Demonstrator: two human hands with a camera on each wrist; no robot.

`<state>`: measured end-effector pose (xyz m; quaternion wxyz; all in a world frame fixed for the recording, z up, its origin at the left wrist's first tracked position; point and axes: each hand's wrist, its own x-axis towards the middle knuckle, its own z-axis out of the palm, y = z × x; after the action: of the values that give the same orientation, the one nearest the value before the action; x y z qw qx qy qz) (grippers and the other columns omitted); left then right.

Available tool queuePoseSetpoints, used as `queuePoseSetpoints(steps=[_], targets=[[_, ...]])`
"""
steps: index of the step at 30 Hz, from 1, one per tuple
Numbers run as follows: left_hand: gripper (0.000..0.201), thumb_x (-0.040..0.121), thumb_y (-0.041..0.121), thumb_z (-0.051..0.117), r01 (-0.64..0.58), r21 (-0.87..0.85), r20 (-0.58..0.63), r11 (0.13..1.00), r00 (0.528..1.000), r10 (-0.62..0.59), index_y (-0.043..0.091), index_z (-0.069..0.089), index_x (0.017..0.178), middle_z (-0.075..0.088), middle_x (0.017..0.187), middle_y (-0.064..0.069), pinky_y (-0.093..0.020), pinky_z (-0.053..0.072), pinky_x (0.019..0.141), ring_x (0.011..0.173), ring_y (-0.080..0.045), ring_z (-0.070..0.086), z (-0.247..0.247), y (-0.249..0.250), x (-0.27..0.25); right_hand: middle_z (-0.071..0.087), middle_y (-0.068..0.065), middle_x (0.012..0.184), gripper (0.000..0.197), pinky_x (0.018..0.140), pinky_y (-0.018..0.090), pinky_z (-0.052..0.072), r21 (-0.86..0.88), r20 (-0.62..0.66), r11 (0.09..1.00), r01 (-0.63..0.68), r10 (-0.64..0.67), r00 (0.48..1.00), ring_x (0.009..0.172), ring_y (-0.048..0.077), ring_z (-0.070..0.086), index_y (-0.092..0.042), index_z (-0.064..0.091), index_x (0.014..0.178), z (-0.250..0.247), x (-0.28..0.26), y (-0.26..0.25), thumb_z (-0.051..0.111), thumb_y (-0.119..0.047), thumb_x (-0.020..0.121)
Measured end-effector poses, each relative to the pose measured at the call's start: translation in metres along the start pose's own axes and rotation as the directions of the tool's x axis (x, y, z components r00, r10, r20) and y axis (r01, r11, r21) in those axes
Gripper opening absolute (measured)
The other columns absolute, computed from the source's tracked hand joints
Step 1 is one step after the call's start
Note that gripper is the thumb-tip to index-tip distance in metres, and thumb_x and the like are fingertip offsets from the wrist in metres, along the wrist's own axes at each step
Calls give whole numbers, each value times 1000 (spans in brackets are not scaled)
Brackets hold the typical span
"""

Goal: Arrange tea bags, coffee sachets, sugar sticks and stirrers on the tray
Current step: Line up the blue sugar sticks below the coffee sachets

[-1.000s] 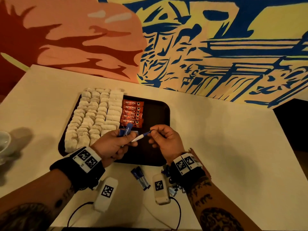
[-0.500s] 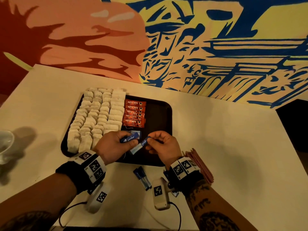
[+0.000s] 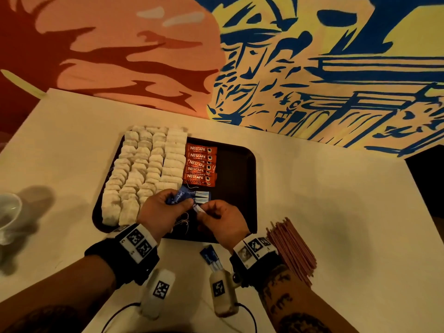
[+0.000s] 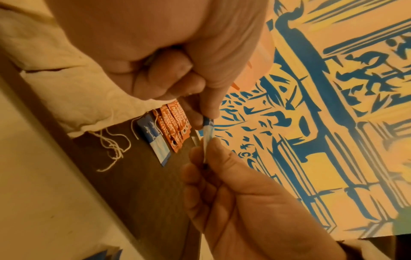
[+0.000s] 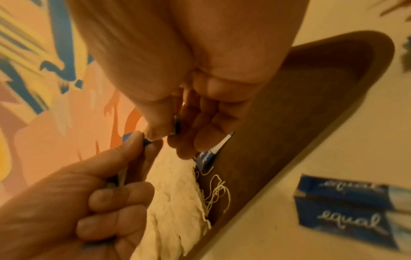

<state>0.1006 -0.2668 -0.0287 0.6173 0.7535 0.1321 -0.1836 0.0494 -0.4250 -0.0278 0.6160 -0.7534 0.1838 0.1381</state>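
Over the tray (image 3: 249, 179), my left hand (image 3: 161, 212) and right hand (image 3: 223, 222) both have fingers pinching blue sugar sticks (image 3: 179, 197), beside the coffee sachets (image 3: 200, 164) and tea bags (image 3: 144, 169).

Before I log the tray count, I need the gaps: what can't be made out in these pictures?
- Sugar sticks in the left hand: the head view shows blue wrappers, but curled fingers hide how many.
- Tea bags: the near ends of the rows are covered by the left hand, so no full count.
- Stirrers: the right wrist band hides the bundle's near end.
- Cup: cut off by the head view's left edge.
- Right hand: its grip is blurred in the right wrist view.
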Motion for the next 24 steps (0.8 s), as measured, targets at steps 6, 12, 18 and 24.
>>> queuePoseSetpoints(steps=[6, 12, 18, 24], targets=[[12, 91, 28, 69, 57, 125, -7, 990, 998, -57, 17, 73, 87, 76, 77, 2, -18, 40, 42, 37, -2, 47, -19, -3, 16, 76, -3, 84, 4, 80, 36, 61, -32, -119, 986, -166, 161, 980, 75, 14, 70, -27, 76, 91, -4, 23, 13, 75, -29, 88], [32, 96, 49, 54, 127, 37, -29, 991, 992, -125, 22, 69, 84, 57, 57, 1, -24, 34, 48, 45, -16, 41, -40, -9, 31, 71, -9, 102, 22, 81, 22, 55, -342, -132, 906, -250, 217, 967, 91, 7, 66, -27, 72, 107, -10, 37, 21, 73, -36, 88], [28, 97, 45, 51, 129, 8, 1, 992, 992, -129, 20, 60, 87, 58, 60, -3, -24, 31, 48, 46, -18, 40, -42, -7, 36, 63, -8, 98, 27, 67, 16, 48, -390, -209, 875, -287, 219, 953, 81, 4, 60, -26, 64, 102, -2, 50, 17, 79, -36, 82], [21, 97, 39, 55, 114, -10, 58, 993, 992, -113, 23, 64, 88, 62, 65, -5, -22, 32, 42, 44, -16, 43, -40, -4, 32, 60, -12, 89, 32, 63, 16, 47, -386, -229, 879, -278, 201, 952, 75, 0, 57, -24, 62, 105, 0, 56, 14, 80, -34, 81]])
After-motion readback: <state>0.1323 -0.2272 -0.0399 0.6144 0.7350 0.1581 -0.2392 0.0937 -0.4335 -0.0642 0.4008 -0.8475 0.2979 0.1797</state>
